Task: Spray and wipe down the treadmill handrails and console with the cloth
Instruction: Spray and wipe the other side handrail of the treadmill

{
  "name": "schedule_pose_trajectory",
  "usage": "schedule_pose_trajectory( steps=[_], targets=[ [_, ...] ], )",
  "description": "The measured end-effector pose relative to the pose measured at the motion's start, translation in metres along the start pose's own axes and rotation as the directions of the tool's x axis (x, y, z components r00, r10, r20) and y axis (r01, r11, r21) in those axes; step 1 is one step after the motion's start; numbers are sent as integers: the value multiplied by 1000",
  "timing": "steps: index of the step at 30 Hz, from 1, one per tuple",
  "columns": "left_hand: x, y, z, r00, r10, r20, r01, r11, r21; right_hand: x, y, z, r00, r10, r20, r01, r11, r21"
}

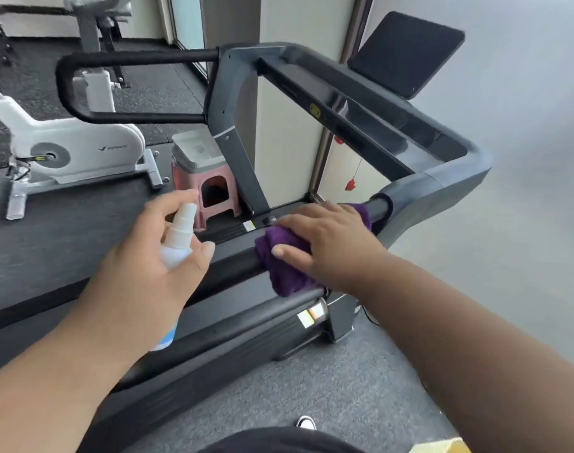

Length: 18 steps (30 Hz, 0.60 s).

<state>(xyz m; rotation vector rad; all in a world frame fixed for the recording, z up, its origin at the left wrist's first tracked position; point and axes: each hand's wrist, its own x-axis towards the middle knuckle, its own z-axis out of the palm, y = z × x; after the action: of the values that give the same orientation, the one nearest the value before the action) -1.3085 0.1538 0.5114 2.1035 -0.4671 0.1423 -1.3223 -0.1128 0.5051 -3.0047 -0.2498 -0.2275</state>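
A black near handrail [233, 261] of the treadmill runs across the middle of the view. A purple cloth [280, 256] is draped over it. My right hand [331, 243] lies on top of the cloth, its fingers wrapped over the rail and pressing the cloth down. Left of it, my left hand [148, 263] grips a white spray bottle [179, 237], nozzle up, just above the rail. Beyond the rail sit the grey console frame [360, 103] and a dark tilted screen [406, 53]. The far handrail [116, 86] loops out to the left.
A white exercise bike [76, 148] stands at left on the dark floor. A pink stool [210, 188] with a grey box on it sits behind the treadmill upright. A red safety key [350, 184] hangs on a cord under the console. A white wall is at right.
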Motion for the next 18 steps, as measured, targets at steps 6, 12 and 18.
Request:
schedule_pose_trajectory(
  steps=[6,12,18],
  targets=[
    [-6,-3,-18,999,35,-4,-35,999,13,1,55,-1,959,254,-126,-257,967,-3],
    [-10,-14,-34,999,49,3,-49,995,88,5,-14,4,973,219,-70,-222,975,-31],
    [-13,-26,-40,998,60,8,-61,989,134,1,-69,20,997,-73,-36,70,994,-78]
  ],
)
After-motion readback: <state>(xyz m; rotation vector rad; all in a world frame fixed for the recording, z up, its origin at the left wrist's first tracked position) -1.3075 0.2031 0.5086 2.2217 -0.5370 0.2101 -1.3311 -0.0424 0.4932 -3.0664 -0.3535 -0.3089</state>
